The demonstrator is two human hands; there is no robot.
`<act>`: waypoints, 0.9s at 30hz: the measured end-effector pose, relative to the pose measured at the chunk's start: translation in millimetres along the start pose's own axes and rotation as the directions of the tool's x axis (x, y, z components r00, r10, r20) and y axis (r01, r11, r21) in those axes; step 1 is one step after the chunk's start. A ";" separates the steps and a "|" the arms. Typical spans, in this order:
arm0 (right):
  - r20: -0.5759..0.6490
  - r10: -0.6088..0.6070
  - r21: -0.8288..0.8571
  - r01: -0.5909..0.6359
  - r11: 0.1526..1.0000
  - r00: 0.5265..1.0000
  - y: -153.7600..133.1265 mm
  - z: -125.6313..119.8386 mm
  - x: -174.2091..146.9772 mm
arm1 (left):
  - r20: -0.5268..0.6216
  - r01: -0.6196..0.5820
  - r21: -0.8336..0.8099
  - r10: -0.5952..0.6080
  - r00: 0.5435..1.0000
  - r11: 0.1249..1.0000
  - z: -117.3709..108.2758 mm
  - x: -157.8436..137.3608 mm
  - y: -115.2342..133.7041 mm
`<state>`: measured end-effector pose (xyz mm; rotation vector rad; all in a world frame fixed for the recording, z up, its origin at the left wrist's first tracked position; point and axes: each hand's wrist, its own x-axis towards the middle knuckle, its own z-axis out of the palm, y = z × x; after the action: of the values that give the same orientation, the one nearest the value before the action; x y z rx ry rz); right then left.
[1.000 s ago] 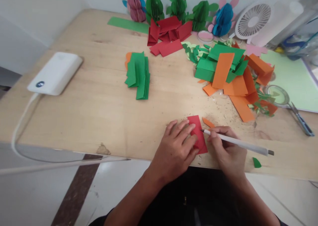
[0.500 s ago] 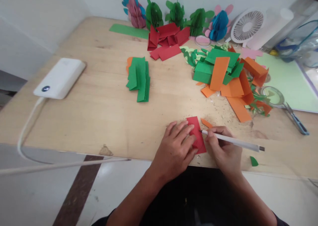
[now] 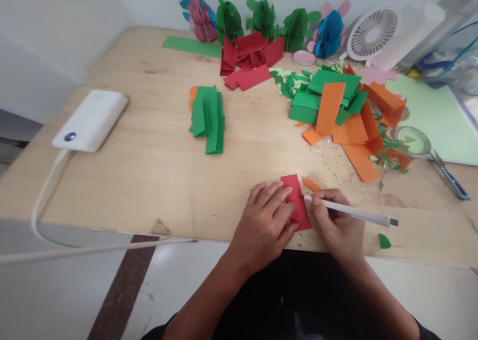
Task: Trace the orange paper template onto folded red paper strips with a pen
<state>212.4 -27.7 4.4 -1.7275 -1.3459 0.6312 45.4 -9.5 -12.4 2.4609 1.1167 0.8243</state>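
Under my left hand [image 3: 263, 220] a folded piece of red paper [image 3: 301, 211] lies near the table's front edge. The fingers of that hand rest flat and spread across its left part. My right hand [image 3: 338, 223] is closed around a slim white pen [image 3: 356, 213]. The pen's dark tip touches the red paper near its right edge. Any mark under the tip is too small to make out. Just beyond the right hand lies a small orange paper scrap [image 3: 310, 184], and a green scrap [image 3: 384, 241] sits to its right.
Folded green [image 3: 211, 118] and red paper pieces [image 3: 254, 77] lie farther back. Right of centre is a pile of orange strips [image 3: 330, 108] and green ones. A craft knife [image 3: 450, 175], tape roll [image 3: 414, 141], small fan [image 3: 374, 33] and power bank [image 3: 91, 121] stand around. Paper figures [image 3: 330, 34] line the wall.
The view has shifted very slightly. Both hands, the pen and the red paper hold nearly the same position, with the pen tip still at the paper's right side.
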 end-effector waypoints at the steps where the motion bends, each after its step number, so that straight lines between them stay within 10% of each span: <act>1: 0.006 -0.001 -0.011 0.001 1.000 1.000 0.4 -0.2 -0.1 | -0.003 0.001 0.000 -0.001 1.000 1.000 0.0 0.0 0.0; 27: 0.034 -0.029 -0.066 0.032 0.997 0.999 -0.5 -1.5 -0.3 | 0.002 0.002 0.000 -0.002 1.000 1.000 -0.8 0.0 -0.3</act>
<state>213.2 -28.4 5.6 -1.7531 -1.4281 0.6060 44.8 -9.2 -11.9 2.4601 1.1183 0.8217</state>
